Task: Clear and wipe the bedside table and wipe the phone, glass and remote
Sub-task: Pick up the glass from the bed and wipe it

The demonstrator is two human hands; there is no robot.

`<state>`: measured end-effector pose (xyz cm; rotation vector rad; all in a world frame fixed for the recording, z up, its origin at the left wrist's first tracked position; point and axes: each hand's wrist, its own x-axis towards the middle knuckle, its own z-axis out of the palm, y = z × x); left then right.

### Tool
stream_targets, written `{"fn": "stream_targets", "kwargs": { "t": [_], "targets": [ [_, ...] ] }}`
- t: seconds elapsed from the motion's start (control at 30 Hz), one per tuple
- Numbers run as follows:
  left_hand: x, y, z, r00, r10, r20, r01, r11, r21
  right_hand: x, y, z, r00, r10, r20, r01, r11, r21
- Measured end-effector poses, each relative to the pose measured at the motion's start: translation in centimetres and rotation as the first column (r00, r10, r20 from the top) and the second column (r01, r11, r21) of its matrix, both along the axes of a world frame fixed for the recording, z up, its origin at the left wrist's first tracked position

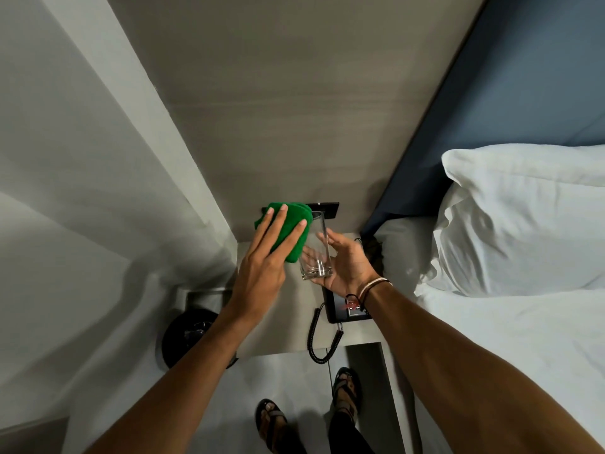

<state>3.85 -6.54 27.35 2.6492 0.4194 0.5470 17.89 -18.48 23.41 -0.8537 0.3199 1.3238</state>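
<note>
A clear tall glass (317, 247) is held above the bedside table (281, 339), tilted, its base resting in my right hand (343, 263), whose fingers curl around its lower part. My left hand (265, 253) presses a folded green cloth (291, 227) against the left side of the glass with straight fingers. The black phone (347, 311) lies on the table under my right wrist, its coiled cord (322, 339) hanging over the front edge. I do not see the remote.
A black round bin (186, 335) stands on the floor left of the table. The bed with white pillows (523, 224) is close on the right, against a blue headboard (523, 77). A black wall panel (327, 208) sits behind the glass. My sandalled feet (345, 388) stand before the table.
</note>
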Motion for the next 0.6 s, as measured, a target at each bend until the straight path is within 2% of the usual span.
{"fn": "stream_targets", "kwargs": {
  "t": [0.1, 0.2, 0.37, 0.6],
  "targets": [
    [-0.2, -0.6, -0.4, 0.998, -0.039, -0.047, 0.040, 0.999, 0.005, -0.1, 0.0, -0.2, 0.999, 0.008, -0.031, -0.008, 1.000, -0.010],
    [-1.0, -1.4, -0.8, 0.993, -0.070, -0.094, 0.073, 0.997, 0.027, -0.3, 0.1, -0.3, 0.999, 0.040, 0.005, -0.040, 0.999, 0.023],
    [-2.3, -2.4, -1.6, 0.998, -0.052, -0.036, 0.054, 0.997, 0.051, -0.2, 0.1, -0.3, 0.995, 0.051, 0.091, -0.055, 0.998, 0.038],
    [-4.5, -2.3, -1.9, 0.974, -0.209, -0.092, 0.220, 0.966, 0.134, -0.9, 0.1, -0.7, 0.991, 0.064, 0.120, -0.064, 0.998, -0.004]
  ]
}}
